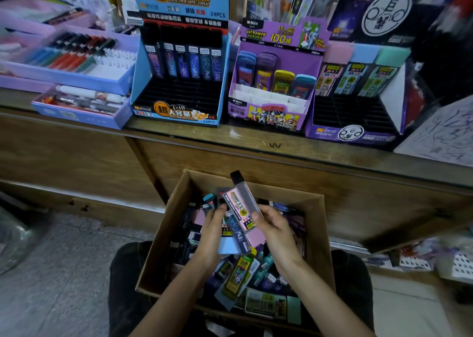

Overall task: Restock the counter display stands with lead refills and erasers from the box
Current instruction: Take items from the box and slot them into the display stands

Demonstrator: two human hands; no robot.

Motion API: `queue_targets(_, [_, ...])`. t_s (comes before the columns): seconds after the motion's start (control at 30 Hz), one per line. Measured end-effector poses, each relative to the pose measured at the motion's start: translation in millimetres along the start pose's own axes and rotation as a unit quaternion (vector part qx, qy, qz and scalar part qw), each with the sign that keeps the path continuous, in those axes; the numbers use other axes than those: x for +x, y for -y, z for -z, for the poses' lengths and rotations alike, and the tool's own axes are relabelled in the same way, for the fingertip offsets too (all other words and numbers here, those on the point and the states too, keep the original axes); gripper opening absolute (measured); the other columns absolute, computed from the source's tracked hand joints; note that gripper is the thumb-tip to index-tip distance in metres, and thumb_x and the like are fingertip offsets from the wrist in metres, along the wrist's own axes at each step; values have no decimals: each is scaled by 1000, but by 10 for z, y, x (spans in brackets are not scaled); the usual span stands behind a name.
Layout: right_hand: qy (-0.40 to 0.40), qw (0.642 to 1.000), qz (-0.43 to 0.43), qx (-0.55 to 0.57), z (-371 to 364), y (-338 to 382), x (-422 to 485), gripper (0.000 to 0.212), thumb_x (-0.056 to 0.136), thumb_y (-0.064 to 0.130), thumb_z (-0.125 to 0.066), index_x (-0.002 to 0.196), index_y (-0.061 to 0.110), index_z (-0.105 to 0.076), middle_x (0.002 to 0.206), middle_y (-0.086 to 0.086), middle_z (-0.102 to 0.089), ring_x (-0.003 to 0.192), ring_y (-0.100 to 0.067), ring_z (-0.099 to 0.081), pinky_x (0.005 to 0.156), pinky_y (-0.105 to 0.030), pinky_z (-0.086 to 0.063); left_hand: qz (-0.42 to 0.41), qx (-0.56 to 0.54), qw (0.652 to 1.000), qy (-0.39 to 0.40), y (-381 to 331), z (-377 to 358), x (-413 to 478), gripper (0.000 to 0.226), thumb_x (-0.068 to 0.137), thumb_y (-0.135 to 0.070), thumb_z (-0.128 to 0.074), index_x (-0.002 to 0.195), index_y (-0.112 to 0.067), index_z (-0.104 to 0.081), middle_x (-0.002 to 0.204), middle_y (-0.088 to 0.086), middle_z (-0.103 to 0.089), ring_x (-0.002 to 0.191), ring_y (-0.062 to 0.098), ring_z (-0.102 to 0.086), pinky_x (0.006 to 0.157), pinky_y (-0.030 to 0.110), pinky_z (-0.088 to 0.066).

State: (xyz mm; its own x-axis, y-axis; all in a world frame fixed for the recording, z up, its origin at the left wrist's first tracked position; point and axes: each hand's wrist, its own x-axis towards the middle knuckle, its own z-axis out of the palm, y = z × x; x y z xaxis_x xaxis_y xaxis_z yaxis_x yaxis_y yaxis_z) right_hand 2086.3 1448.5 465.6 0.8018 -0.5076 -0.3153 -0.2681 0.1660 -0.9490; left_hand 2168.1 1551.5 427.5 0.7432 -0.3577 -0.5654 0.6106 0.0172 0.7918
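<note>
A cardboard box [163,236] full of mixed lead refill packs rests on my lap. Over it, my right hand [275,227] pinches a pink-labelled lead refill case [239,203] with a black cap, tilted up and to the left. My left hand [213,230] grips a small bunch of refill cases, a dark blue one [240,236] among them. On the counter stand three displays: a blue stand [179,96] with one back row of refills, a purple Ultraman stand [271,98], and a purple stand [353,116] with refills at its back.
The wooden counter edge [256,142] runs across above the box. Lilac pen trays [76,75] sit on the counter at left. A scribbled paper pad [440,137] lies at right. Grey floor shows at lower left, white baskets [458,262] at lower right.
</note>
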Motion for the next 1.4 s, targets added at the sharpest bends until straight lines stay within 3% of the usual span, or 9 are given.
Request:
queue_targets(0.2, [-20, 999, 6, 24, -113, 52, -60, 15, 96, 24, -52, 102, 33, -63, 96, 13, -71, 89, -1, -66, 76, -16, -48, -46, -58, 995, 64, -139, -81, -156, 56, 87, -49, -51, 130, -14, -49, 121, 16, -63, 108, 32, -63, 92, 48, -51])
queue_targets(0.4, [0, 999, 36, 7, -63, 152, -117, 14, 92, 16, -58, 98, 19, -69, 89, 4, -73, 79, -4, -67, 63, -11, -47, -55, -60, 994, 69, -196, -58, -255, 53, 74, -26, -71, 122, -11, -54, 102, 10, -72, 85, 23, -71, 62, 30, -56])
queue_targets(0.57, [-25, 995, 62, -77, 61, 246, -103, 17, 94, 10, -53, 92, 24, -62, 93, -3, -68, 86, -18, -66, 76, -33, -53, -60, -59, 996, 32, -322, -5, -259, 38, 82, -22, -67, 118, -19, -54, 99, 4, -72, 78, 18, -71, 60, 31, -56])
queue_targets(0.67, [-10, 990, 88, -113, 81, 288, -134, 26, 97, 13, -49, 104, 36, -57, 100, 8, -65, 86, -1, -64, 77, -22, -53, -73, -67, 994, 35, -429, 4, -295, 38, 71, -29, -71, 107, -25, -58, 87, -3, -74, 73, 15, -72, 53, 27, -55])
queue_targets(0.77, [18, 986, 115, -121, 54, 337, -175, 38, 96, 14, -51, 119, 44, -51, 118, 20, -60, 108, 10, -53, 91, -10, -43, -75, -84, 993, 48, -514, -1, -337, 47, 67, -33, -71, 110, -23, -58, 91, 0, -74, 78, 17, -72, 55, 29, -56])
queue_targets(0.93, [62, 986, 127, -93, -35, 393, -226, 53, 89, 2, -58, 122, 43, -53, 126, 11, -58, 113, 3, -54, 87, -14, -46, -71, -115, 989, 66, -608, 5, -364, 52, 65, -26, -73, 113, -12, -58, 87, 3, -75, 72, 18, -71, 54, 27, -54])
queue_targets(1.07, [127, 988, 86, -27, -63, 446, -261, 49, 88, 10, -53, 126, 39, -52, 120, 2, -62, 107, -9, -60, 83, -23, -50, -74, -126, 986, 86, -665, 54, -367, 60, 63, -21, -73, 118, -8, -56, 92, 10, -73, 75, 22, -71, 56, 29, -55])
queue_targets(1.27, [60, 986, 149, -53, -196, 666, -163, 19, 95, 31, -50, 92, 24, -67, 93, 4, -69, 90, -9, -65, 77, -21, -51, -86, -87, 987, 105, -728, 160, -380, 58, 67, -18, -75, 120, -6, -55, 108, 20, -67, 83, 29, -69, 63, 36, -56])
queue_targets(1.4, [53, 996, 74, 5, -268, 710, -16, 10, 86, 22, -66, 82, 18, -58, 92, -1, -66, 85, -15, -66, 71, -24, -52, -89, -78, 987, 111, -777, 187, -391, 60, 63, -15, -79, 118, -6, -57, 107, 21, -67, 85, 31, -68, 68, 38, -55])
